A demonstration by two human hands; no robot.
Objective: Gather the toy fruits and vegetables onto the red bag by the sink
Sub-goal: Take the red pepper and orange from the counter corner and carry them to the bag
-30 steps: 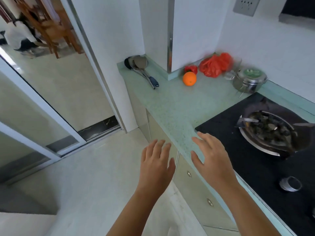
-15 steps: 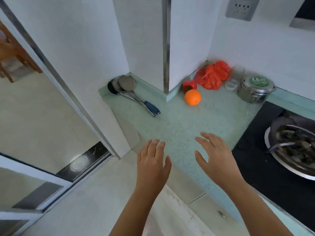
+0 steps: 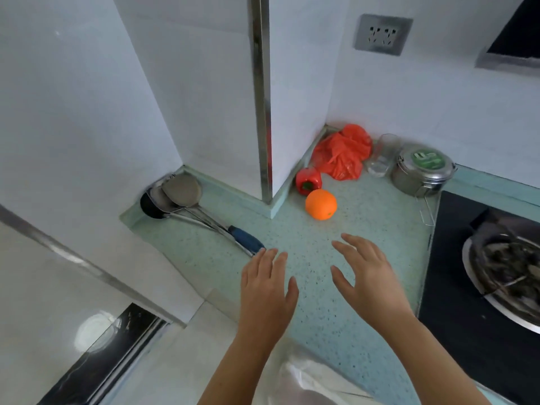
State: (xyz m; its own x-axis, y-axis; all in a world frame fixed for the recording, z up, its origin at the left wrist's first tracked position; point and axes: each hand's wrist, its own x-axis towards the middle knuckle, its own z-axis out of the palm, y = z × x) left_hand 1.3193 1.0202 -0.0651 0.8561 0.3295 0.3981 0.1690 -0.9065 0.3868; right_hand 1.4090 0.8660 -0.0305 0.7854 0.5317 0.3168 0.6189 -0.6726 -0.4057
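Observation:
A toy orange (image 3: 320,204) rests on the pale green counter (image 3: 365,229), with a red toy pepper (image 3: 308,180) just behind it against the wall corner. A crumpled red bag (image 3: 342,152) lies in the corner beyond the pepper. My left hand (image 3: 267,290) hovers over the counter's near edge, fingers apart and holding nothing. My right hand (image 3: 365,276) is held out to the right of it, also spread and empty, a short way in front of the orange.
Metal ladles and a spatula with a blue handle (image 3: 187,200) lie at the left against the wall. A clear glass (image 3: 381,154) and a steel lidded pot (image 3: 422,171) stand right of the bag. A black stove (image 3: 455,302) with a pan of food (image 3: 508,270) is at the right.
I have come closer to the counter; the orange, pepper and bag now look larger and nearer. Both hands have reached forward over the counter, still empty.

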